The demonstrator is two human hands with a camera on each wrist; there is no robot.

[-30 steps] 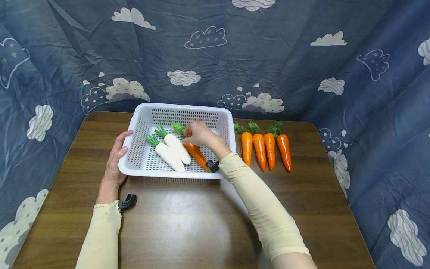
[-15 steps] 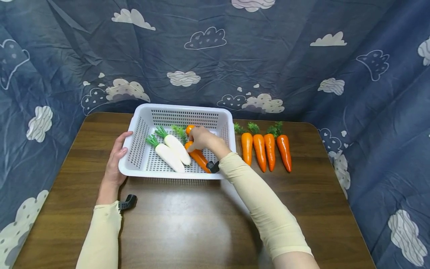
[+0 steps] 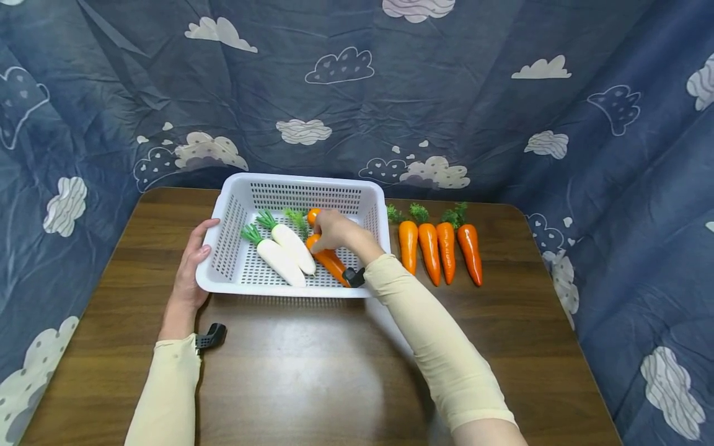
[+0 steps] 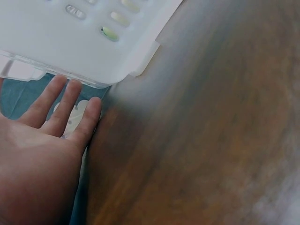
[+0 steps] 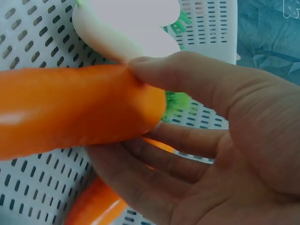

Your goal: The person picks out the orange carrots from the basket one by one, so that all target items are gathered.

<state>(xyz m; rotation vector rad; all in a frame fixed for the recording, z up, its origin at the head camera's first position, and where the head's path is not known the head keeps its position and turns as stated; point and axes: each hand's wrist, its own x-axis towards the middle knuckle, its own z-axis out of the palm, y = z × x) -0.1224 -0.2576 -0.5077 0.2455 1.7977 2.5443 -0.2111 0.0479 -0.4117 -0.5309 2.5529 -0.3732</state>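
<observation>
A white slotted basket stands at the back of the table. Two white radishes with green tops lie side by side in it. My right hand reaches inside and holds a carrot near its leafy end; in the right wrist view the thumb is on one side of this carrot and the fingers on the other. A second carrot lies beside it, largely hidden by the hand. My left hand is at the basket's left wall, its fingers extended with the tips at the rim.
Several carrots with green tops lie in a row on the brown wooden table, just right of the basket. A dark blue curtain with cloud prints hangs behind and around the table.
My right hand has shifted slightly right and toward the front inside the basket, uncovering the second carrot's rounded top. The left hand and basket stay in place.
</observation>
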